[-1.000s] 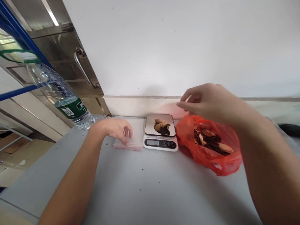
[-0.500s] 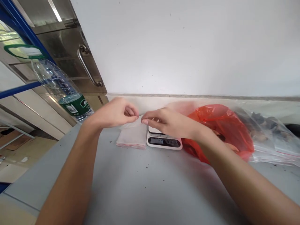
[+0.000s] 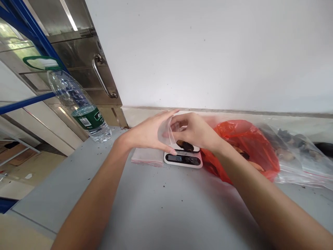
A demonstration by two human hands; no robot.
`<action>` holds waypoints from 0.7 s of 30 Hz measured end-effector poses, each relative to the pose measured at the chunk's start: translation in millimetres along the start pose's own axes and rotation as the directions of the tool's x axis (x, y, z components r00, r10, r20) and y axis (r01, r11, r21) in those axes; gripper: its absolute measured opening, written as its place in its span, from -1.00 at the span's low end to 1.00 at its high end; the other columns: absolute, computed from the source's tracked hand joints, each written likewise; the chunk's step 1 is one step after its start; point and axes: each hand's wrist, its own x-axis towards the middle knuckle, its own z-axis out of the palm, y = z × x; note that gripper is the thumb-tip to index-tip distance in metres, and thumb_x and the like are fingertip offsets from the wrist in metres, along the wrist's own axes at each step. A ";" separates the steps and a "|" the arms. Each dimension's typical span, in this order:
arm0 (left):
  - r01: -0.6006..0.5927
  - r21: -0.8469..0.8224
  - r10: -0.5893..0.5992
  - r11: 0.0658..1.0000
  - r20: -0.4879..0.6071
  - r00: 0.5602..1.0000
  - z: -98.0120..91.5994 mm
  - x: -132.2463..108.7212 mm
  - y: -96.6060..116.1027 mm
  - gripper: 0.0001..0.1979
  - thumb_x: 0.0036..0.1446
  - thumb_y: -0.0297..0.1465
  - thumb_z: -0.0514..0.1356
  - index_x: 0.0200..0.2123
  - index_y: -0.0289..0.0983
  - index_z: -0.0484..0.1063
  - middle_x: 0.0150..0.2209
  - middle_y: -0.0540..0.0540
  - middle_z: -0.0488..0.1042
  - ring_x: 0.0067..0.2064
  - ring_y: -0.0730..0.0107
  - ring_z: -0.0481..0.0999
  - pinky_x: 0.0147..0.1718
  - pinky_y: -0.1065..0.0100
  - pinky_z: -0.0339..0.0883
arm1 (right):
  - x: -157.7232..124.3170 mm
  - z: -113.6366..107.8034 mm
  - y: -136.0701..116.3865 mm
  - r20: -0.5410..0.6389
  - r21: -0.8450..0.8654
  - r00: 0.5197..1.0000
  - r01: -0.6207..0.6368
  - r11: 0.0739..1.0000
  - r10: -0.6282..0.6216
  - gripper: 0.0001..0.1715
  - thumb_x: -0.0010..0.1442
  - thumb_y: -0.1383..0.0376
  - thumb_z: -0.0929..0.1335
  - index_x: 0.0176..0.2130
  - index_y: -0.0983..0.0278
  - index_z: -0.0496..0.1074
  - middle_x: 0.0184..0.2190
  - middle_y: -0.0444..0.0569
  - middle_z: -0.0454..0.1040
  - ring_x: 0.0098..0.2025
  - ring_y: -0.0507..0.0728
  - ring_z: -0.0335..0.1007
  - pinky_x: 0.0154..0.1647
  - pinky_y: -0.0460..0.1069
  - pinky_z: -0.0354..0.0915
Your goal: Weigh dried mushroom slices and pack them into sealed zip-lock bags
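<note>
Left hand (image 3: 147, 133) is spread wide, right hand (image 3: 199, 131) pinches a clear bag (image 3: 168, 132); red bag (image 3: 262, 147) contains brown pieces (image 3: 244, 155).

The scale (image 3: 183, 160) is white, with a black panel (image 3: 191, 159) and a grey-blue screen (image 3: 175, 158). The partly hidden pieces (image 3: 185, 146) on the scale look dark brown to black. Right of it, a plastic bag (image 3: 264, 147) is translucent red; left of it, stacked bags (image 3: 147, 155) are whitish with reddish edge lines. Farther left, a clear bottle (image 3: 78, 102) wears a green label (image 3: 88, 119). Beneath the scale, the table (image 3: 148, 208) is grey, flecked dark.
</note>
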 end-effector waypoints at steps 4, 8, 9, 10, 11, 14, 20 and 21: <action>0.049 -0.009 -0.049 0.999 -0.017 0.999 -3.5 -1.9 -7.7 0.18 -0.10 0.03 0.46 0.49 -0.18 0.04 0.53 -0.21 0.06 0.51 -0.14 0.07 0.39 0.07 0.11 | -1.0 -6.0 -0.5 0.097 0.006 0.995 0.000 1.000 -0.001 -0.82 0.05 0.21 0.45 -0.33 0.25 0.50 -0.45 -0.13 0.50 -0.49 0.05 0.39 -0.43 -0.02 0.32; 0.133 0.096 -0.129 0.986 -0.042 0.991 -11.7 -6.2 -13.6 -0.11 0.00 0.03 0.37 0.33 -0.24 0.29 0.37 -0.26 0.34 0.37 -0.18 0.33 0.27 0.08 0.27 | -2.8 -15.6 -4.2 -0.078 -0.258 0.974 -0.227 0.939 0.214 -0.64 0.26 0.08 0.40 -0.02 0.21 0.44 -0.17 0.04 0.61 -0.31 0.14 0.55 -0.37 -0.02 0.37; 0.151 0.122 -0.149 0.981 -0.025 0.988 -13.5 -7.1 -14.7 -0.15 0.00 0.03 0.36 0.29 -0.23 0.33 0.34 -0.24 0.37 0.34 -0.18 0.36 0.24 0.08 0.30 | -3.3 -18.3 -4.5 -0.125 -0.367 0.956 -0.294 0.883 0.267 -0.56 0.26 0.05 0.41 0.06 0.20 0.42 -0.11 0.08 0.61 -0.23 0.19 0.57 -0.33 0.00 0.38; 0.167 0.147 -0.169 0.975 0.000 0.986 -14.9 -7.8 -15.7 -0.18 -0.01 0.02 0.36 0.27 -0.21 0.35 0.33 -0.22 0.39 0.32 -0.18 0.38 0.22 0.09 0.32 | -3.6 -20.5 -4.5 -0.143 -0.461 0.937 -0.348 0.817 0.318 -0.46 0.24 0.04 0.43 0.13 0.19 0.41 -0.04 0.12 0.60 -0.15 0.24 0.58 -0.30 0.01 0.39; 0.181 0.172 -0.187 0.968 0.024 0.982 -15.6 -8.2 -16.6 -0.20 -0.01 0.01 0.35 0.26 -0.19 0.35 0.32 -0.20 0.40 0.30 -0.17 0.39 0.19 0.11 0.34 | -3.6 -22.1 -4.2 -0.134 -0.528 0.920 -0.381 0.759 0.369 -0.37 0.21 0.02 0.45 0.19 0.17 0.40 0.05 0.15 0.58 -0.07 0.29 0.57 -0.26 0.03 0.41; 0.203 0.229 -0.230 0.952 0.095 0.969 -13.8 -7.0 -18.5 -0.24 -0.02 -0.03 0.36 0.23 -0.14 0.37 0.25 -0.17 0.43 0.22 -0.13 0.46 0.10 0.16 0.40 | -1.7 -21.3 -1.5 -0.039 -0.599 0.880 -0.399 0.694 0.473 -0.21 0.19 0.01 0.47 0.33 0.11 0.35 0.26 0.18 0.43 0.06 0.34 0.54 -0.14 0.07 0.43; 0.198 0.262 -0.246 0.945 0.167 0.955 -2.9 -0.6 -18.5 -0.25 -0.02 0.02 0.35 0.22 -0.14 0.40 0.23 -0.15 0.44 0.18 -0.13 0.48 0.03 0.20 0.42 | 5.0 -7.6 11.8 0.039 -0.573 0.876 -0.373 0.729 0.480 -0.34 0.14 0.26 0.52 0.22 0.15 0.48 0.18 0.19 0.47 0.00 0.31 0.56 -0.19 0.04 0.42; 0.197 0.265 -0.248 0.944 0.175 0.953 -1.4 0.3 -18.7 -0.23 -0.01 0.03 0.34 0.24 -0.14 0.38 0.24 -0.16 0.43 0.18 -0.12 0.48 0.02 0.20 0.42 | 5.3 -6.2 14.5 0.044 -0.552 0.883 -0.368 0.748 0.467 -0.40 0.13 0.32 0.51 0.17 0.17 0.51 0.09 0.15 0.54 -0.03 0.28 0.56 -0.22 0.01 0.41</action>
